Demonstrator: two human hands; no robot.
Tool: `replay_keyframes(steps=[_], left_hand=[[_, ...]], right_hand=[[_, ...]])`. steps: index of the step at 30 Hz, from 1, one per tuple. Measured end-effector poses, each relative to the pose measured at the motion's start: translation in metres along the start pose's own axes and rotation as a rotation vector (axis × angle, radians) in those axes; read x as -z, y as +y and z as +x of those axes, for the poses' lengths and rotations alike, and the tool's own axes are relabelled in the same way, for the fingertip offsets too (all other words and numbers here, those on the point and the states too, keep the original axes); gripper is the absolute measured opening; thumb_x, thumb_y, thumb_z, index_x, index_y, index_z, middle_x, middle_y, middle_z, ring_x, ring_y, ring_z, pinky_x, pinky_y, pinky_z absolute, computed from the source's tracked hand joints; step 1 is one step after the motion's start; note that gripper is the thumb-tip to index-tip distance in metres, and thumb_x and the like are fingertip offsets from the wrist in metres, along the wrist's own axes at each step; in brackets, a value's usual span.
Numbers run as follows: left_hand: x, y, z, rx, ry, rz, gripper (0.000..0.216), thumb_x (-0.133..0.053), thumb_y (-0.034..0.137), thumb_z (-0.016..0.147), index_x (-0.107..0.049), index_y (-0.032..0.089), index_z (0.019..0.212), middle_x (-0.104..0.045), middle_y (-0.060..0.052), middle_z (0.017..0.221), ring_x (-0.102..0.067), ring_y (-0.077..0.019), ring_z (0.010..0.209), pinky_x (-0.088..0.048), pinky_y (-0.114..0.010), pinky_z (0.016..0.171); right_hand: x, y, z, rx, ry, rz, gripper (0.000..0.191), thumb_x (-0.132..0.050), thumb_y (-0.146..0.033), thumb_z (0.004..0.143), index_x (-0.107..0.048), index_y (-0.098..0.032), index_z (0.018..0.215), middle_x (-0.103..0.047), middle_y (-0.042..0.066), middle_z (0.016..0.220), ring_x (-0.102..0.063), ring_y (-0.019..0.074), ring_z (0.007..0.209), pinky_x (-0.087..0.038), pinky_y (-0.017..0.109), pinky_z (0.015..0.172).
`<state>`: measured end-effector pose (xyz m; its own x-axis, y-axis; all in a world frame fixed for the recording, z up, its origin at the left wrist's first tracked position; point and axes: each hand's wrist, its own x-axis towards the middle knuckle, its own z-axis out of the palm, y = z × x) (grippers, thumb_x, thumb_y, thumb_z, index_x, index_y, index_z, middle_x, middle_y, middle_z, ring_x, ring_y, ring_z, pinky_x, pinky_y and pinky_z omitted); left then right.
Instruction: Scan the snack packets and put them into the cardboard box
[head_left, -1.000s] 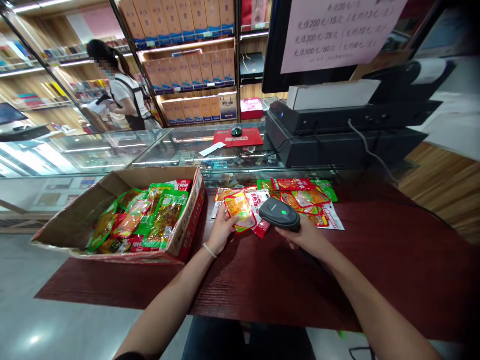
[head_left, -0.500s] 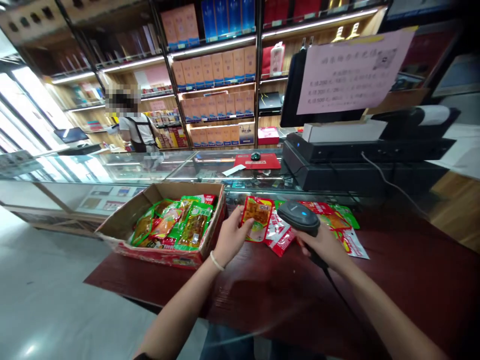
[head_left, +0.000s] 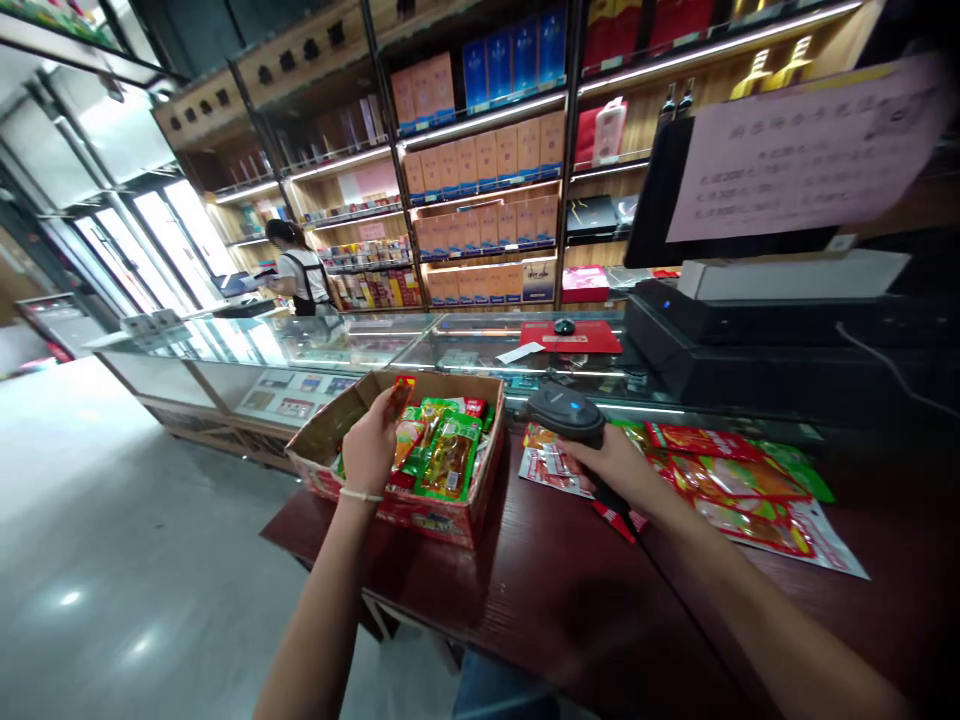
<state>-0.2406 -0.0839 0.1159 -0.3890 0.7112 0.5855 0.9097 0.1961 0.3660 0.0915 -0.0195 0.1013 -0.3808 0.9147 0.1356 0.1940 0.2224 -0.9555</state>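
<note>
My left hand [head_left: 369, 452] is closed on a red snack packet [head_left: 400, 392] and holds it over the open cardboard box [head_left: 442, 520], which is filled with several green and red packets [head_left: 442, 455]. My right hand [head_left: 616, 468] grips a black barcode scanner [head_left: 564, 412] above the dark red counter [head_left: 562, 590]. More snack packets [head_left: 720, 480] lie spread on the counter to the right of the scanner, and a few sit just under it.
A black register with a screen and a paper notice [head_left: 780, 290] stands at the back right. Glass display cases [head_left: 315, 345] run behind the box, with a red mouse pad and mouse [head_left: 566, 332]. A person in an apron [head_left: 300, 275] stands by the far shelves.
My left hand carried the packet from in front of the scanner leftward over the box. The camera view swung left, so box and scanner now sit nearer the centre.
</note>
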Motion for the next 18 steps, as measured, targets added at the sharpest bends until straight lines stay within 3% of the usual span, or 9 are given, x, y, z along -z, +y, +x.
replay_keyframes(steps=[4,8,12,18], left_hand=[[-0.014,-0.033,0.004,0.003,-0.083,0.000,0.056,-0.049,0.029,0.093,-0.040,0.020,0.148,-0.067,-0.016,0.122,-0.067,-0.0304,0.104,-0.051,-0.036,0.081],[-0.021,-0.040,0.002,0.007,-0.117,-0.077,0.047,-0.050,0.029,0.093,-0.050,0.021,0.139,-0.066,-0.011,0.126,-0.064,-0.0281,0.112,-0.051,-0.038,0.091],[-0.018,-0.022,-0.001,-0.043,-0.120,-0.152,0.037,-0.050,0.028,0.093,-0.059,0.022,0.128,-0.069,-0.008,0.120,-0.065,-0.0252,0.110,-0.051,-0.038,0.094],[-0.020,0.038,-0.013,-0.197,-0.183,-0.313,0.032,-0.049,0.029,0.094,-0.063,0.022,0.121,-0.071,-0.006,0.117,-0.067,-0.0215,0.105,-0.051,-0.035,0.094]], right_hand=[[-0.021,-0.006,0.017,-0.002,-0.073,0.045,0.040,-0.068,-0.052,0.078,-0.050,-0.021,0.059,-0.053,-0.002,0.043,-0.049,0.0122,0.035,-0.040,0.025,0.039],[-0.027,-0.005,0.022,-0.021,-0.092,0.082,0.042,-0.068,-0.052,0.078,-0.050,-0.020,0.057,-0.052,-0.002,0.043,-0.049,0.0120,0.034,-0.039,0.025,0.037],[-0.017,0.000,0.020,-0.032,-0.057,0.102,0.038,-0.071,-0.050,0.076,-0.052,-0.020,0.061,-0.052,-0.003,0.045,-0.050,0.0121,0.035,-0.040,0.025,0.036],[0.015,0.014,0.003,-0.070,0.024,0.138,0.036,-0.073,-0.050,0.074,-0.056,-0.019,0.071,-0.054,-0.003,0.050,-0.049,0.0109,0.036,-0.037,0.023,0.035]])
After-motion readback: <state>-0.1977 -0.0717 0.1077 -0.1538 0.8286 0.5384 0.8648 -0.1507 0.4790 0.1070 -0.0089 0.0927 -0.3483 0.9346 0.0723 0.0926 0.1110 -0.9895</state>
